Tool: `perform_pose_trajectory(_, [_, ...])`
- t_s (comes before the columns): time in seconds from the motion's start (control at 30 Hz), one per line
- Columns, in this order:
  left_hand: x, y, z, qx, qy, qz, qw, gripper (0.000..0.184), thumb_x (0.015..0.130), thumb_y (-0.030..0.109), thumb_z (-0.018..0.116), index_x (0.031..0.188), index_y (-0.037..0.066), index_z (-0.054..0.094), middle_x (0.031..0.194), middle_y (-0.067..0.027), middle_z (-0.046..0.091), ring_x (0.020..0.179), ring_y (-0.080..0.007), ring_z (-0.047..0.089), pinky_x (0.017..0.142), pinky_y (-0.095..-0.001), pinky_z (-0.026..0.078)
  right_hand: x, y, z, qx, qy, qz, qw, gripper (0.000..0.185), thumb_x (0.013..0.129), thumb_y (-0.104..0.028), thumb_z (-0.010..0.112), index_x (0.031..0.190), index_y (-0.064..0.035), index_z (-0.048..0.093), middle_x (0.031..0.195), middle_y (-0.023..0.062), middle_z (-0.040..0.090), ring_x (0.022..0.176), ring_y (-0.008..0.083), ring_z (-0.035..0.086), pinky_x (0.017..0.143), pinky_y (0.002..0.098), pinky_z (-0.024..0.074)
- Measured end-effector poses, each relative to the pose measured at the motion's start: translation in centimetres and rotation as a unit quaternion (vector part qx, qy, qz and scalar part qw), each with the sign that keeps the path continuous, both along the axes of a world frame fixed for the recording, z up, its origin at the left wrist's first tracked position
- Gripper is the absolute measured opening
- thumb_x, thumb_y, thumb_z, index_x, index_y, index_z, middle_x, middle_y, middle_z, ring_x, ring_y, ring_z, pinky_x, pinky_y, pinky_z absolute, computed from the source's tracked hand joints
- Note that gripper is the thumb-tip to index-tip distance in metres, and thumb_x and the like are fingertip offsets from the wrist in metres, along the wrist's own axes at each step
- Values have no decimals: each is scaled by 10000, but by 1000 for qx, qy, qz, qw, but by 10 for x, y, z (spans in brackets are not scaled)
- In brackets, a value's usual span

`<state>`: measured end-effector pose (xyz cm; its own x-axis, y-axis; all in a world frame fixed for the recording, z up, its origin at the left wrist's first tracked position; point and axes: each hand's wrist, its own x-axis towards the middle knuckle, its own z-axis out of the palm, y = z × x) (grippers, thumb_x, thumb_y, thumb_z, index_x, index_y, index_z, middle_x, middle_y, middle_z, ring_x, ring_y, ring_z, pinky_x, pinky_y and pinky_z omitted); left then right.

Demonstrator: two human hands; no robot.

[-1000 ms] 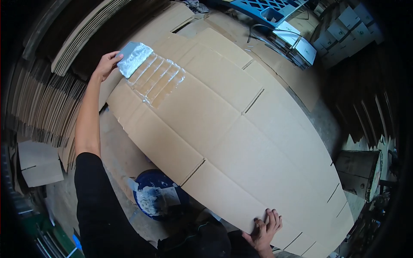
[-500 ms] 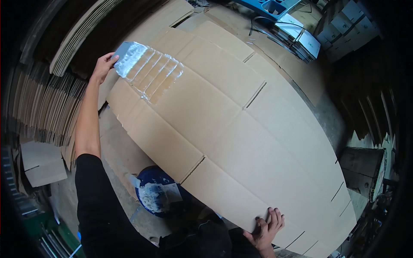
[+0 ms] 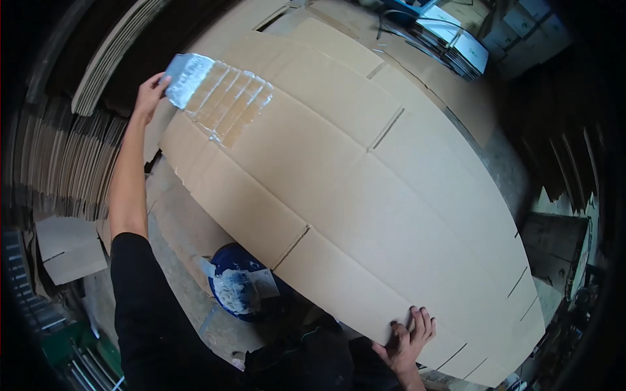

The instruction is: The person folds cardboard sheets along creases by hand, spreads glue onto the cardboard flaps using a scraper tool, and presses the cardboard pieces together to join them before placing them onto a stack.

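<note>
Gripping the outer edge of a flat spreader (image 3: 188, 79) smeared with white paste, the left hand (image 3: 150, 99) is the nearer one to the paste stripes (image 3: 229, 104), which lie just beyond the spreader. The cardboard sheet (image 3: 339, 202) has its long axis running diagonally from the left hand to the right hand (image 3: 409, 342), which is well apart, grasping nothing, its fingers resting on the sheet's near edge. Between the hands, below that edge, sits a blue bucket (image 3: 222, 257), partly covered by the sheet. The spreader's underside and whatever supports the sheet are hidden.
</note>
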<state>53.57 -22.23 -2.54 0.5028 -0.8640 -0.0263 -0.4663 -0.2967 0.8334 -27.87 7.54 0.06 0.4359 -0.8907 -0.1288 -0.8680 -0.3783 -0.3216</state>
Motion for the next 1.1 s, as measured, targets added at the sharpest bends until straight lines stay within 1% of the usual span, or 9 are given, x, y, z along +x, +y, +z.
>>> perform_pose_trajectory(0.03, [-7,-1,8,-37,30,4,999,372,960,259,728,1241,19,687,998,7,684,846,-63,601,782,-235,503,-1,1,1,3,3,-4,1000,623,784,-669,706,1072,-124,612,1490,242,421,1418,460,325,1128,647,177])
perform_pose_trajectory(0.17, [-49,9,47,-50,-28,31,998,353,948,245,744,1211,13,706,954,12,698,829,-50,608,755,-225,491,1,0,-1,-5,0,3,1000,638,787,-671,706,1096,-121,610,1494,242,418,1417,461,326,1129,648,178])
perform_pose_trajectory(0.33, [-160,47,79,-24,0,-103,994,322,916,172,778,1168,-19,719,911,9,710,800,-35,619,731,-205,497,-1,0,0,5,3,4,1000,646,791,-665,707,1124,-120,605,1502,242,406,1414,465,329,1130,652,180])
perform_pose_trajectory(0.47, [-205,58,77,22,18,-115,993,330,895,146,794,1155,-42,718,920,0,714,812,-44,621,769,-197,499,0,-1,3,8,9,5,1000,652,791,-662,707,1130,-115,603,1504,248,398,1411,473,327,1129,655,180])
perform_pose_trajectory(0.6, [-192,51,58,19,26,-124,992,329,903,151,787,1157,-45,717,926,5,709,816,-41,614,769,-199,495,0,-1,1,0,0,6,1000,654,789,-659,710,1130,-111,603,1500,255,401,1411,474,327,1129,653,181])
perform_pose_trajectory(0.73, [-141,38,47,-16,-2,-96,995,331,925,167,764,1194,-19,716,917,34,684,798,-33,575,753,-203,474,0,-2,0,0,1,4,1000,653,787,-656,713,1128,-110,606,1502,256,402,1414,471,326,1130,651,179])
perform_pose_trajectory(0.9, [-87,21,46,18,-51,-94,994,381,933,202,757,1243,-12,698,913,44,671,778,-36,544,738,-209,454,0,-1,0,0,-1,4,1000,652,778,-662,714,1116,-112,621,1500,255,408,1419,468,326,1133,649,176])
perform_pose_trajectory(1.0, [-43,8,40,34,-107,-43,993,431,916,241,778,1253,-15,693,934,29,681,787,-40,559,723,-214,459,0,-1,-1,-9,-4,6,1000,646,788,-656,707,1125,-111,621,1500,259,408,1420,466,326,1133,647,177])
perform_pose_trajectory(1.1, [-41,3,52,20,-141,4,990,457,895,276,799,1248,1,703,920,18,683,783,-54,565,702,-208,453,2,-4,5,9,-7,10,1000,637,810,-647,689,1141,-108,615,1503,255,407,1421,462,327,1138,643,169])
